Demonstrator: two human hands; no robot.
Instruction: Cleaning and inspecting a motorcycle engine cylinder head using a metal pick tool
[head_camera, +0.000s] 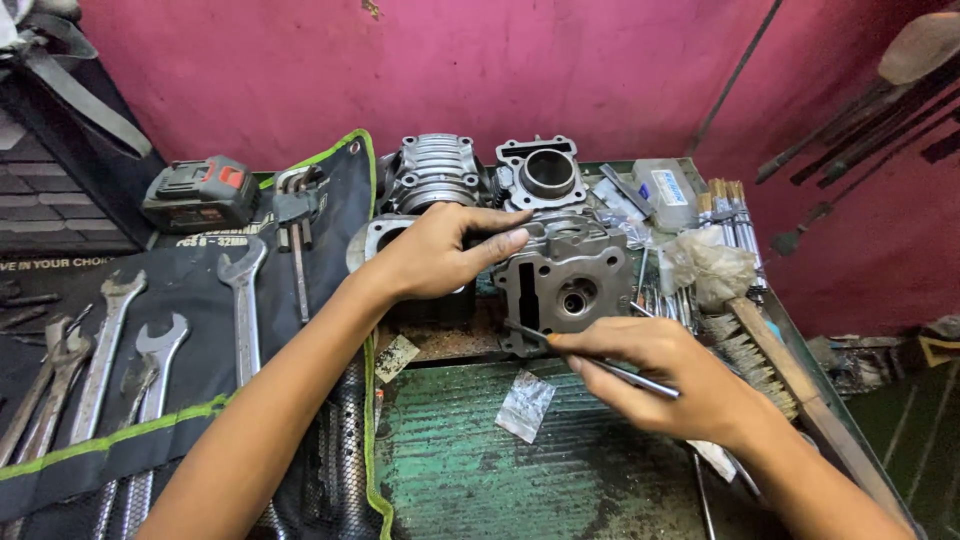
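Observation:
A grey metal cylinder head stands on the worn green bench in the middle. My left hand rests on its top left edge, fingers curled over it and gripping it. My right hand pinches a thin metal rod-like tool, whose tip touches the lower left corner of the head. Behind the head stand a finned engine part and a cylinder block with a round bore.
A dark tool roll with several spanners lies at the left, with a black and red battery pack behind it. A wire brush, a crumpled rag and a small foil packet lie around. A pink wall stands behind.

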